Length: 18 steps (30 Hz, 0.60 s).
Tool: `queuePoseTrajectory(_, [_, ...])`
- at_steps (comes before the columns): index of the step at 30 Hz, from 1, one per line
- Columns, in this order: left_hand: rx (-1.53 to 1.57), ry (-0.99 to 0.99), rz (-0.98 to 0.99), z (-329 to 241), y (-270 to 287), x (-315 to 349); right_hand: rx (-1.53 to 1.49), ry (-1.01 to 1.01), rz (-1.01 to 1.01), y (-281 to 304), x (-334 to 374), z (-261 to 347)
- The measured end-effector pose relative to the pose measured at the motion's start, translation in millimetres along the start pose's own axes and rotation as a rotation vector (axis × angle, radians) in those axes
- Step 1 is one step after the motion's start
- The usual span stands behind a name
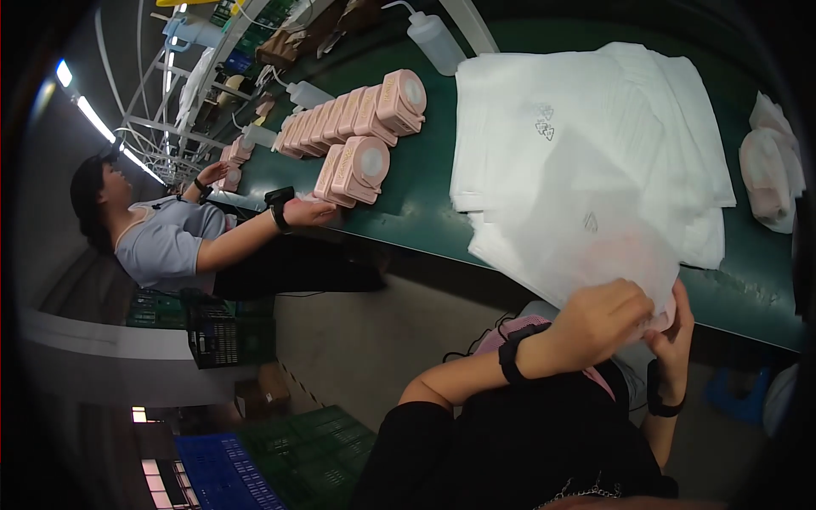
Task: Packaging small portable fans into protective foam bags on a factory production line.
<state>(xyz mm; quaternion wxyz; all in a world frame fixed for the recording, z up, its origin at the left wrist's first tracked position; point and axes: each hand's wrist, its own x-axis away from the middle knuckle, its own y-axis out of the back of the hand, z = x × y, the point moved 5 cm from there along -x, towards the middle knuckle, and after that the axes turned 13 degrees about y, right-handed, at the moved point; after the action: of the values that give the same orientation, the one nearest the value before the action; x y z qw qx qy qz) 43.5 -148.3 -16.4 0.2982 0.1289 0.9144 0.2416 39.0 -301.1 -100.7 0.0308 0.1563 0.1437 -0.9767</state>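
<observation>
A translucent white plastic bag (578, 238) hangs between my hands at the table's front edge. Something pink shows faintly through its lower part; its shape is hidden. My left hand (599, 327) is closed on the bag's near edge, fingers curled. My right hand (673, 331) wraps the bag's lower right corner, where a pink part shows by the thumb. Just behind lies a thick stack of flat white bags (595, 110).
Pink box-shaped items (365, 170) stand in rows on the green table (425, 217). A squeeze bottle (435, 42) stands behind. Far right lies a wrapped pink item (769, 166). At left, a co-worker (174, 238) reaches to the table. Crates (306, 450) sit lower left.
</observation>
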Motion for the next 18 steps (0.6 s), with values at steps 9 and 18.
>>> queuePoseTrajectory(9, [0.44,0.157,0.237,-4,27,-9,-0.094,-0.361,0.081,-19,0,-24])
queuePoseTrajectory(18, [0.723,0.364,-0.026,-34,102,-57,0.727,0.382,0.511,-48,-29,65])
